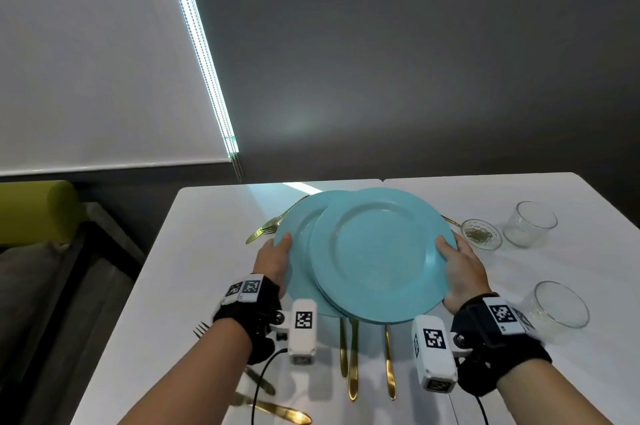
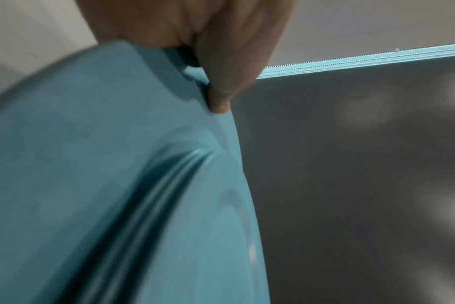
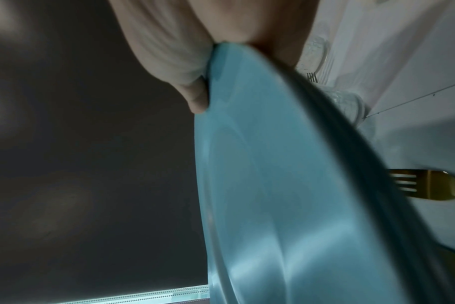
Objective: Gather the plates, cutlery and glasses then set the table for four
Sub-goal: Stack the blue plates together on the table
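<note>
Holding two turquoise plates [image 1: 377, 251], left hand [image 1: 275, 260] and right hand [image 1: 462, 272] clamped on opposite rims.
Three glasses [image 1: 530, 223] stand near the table's [image 1: 207, 251] right edge; the plates are round and glossy.

Lighting: dim room; daylight entered as a bright strip along the blind's edge [image 1: 199, 53], casting a pale patch on the desk [image 1: 194, 251]. Soft glow on the grey wall [image 1: 415, 78]. Shadows: faint, under the plates [image 1: 377, 254]. Wrist views: heavy blur, close surfaces out of focus, sheen on plate. Head view: sharp, lines bowed near edges.
</note>
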Motion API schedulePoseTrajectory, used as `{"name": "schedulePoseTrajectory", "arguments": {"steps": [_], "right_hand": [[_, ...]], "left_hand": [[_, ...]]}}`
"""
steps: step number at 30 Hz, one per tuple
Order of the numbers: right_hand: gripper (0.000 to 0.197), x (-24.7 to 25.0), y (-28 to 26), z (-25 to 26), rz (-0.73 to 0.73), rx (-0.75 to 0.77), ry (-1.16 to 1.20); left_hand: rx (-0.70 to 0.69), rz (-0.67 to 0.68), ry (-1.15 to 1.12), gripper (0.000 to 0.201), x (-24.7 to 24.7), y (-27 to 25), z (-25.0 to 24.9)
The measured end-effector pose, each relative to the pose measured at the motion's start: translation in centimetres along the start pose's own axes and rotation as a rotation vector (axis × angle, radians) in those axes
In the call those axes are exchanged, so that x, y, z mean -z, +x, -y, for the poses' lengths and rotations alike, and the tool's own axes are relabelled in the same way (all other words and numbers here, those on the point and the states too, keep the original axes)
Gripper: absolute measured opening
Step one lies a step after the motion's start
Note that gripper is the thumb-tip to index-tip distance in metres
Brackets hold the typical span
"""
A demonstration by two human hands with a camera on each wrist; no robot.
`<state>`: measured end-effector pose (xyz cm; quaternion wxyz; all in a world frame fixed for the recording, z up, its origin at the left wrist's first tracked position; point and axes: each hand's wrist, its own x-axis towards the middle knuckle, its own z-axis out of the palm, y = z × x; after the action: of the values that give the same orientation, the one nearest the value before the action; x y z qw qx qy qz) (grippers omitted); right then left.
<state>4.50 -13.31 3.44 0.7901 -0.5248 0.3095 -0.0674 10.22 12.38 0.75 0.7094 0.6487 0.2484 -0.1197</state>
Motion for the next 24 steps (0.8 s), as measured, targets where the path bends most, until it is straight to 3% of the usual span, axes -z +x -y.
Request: {"name": "schedulePoseTrajectory", "arguments": {"steps": [9,13,18,22,24], "right_hand": [[0.034,-0.2,0.7,-1.1,-0.048,0.024,-0.105],[0.032,-0.7,1.0,-1.8,-0.020,0.012,-0.149],[0.036,-2.1,1.2,-2.4,0.019,0.075,-0.268],[0.021,-3.3,1.2,-2.0,0.134,0.054,-0.278],[0.026,-4.4,1.2,-1.7,0.164,0.049,-0.312]], "left_hand": [[0.021,0.022,0.029,0.022,-2.0,-0.6,1.2],[0.078,0.019,-0.067,0.043,-2.8,-0.7,1.4],[0.123,0.140,-0.139,0.041,-2.5,-0.5,0.9],[0.106,0.089,-0.144,0.038,-1.2,0.5,1.0],[0.078,0.033,-0.194,0.035,-0.6,1.2,0.8]]}}
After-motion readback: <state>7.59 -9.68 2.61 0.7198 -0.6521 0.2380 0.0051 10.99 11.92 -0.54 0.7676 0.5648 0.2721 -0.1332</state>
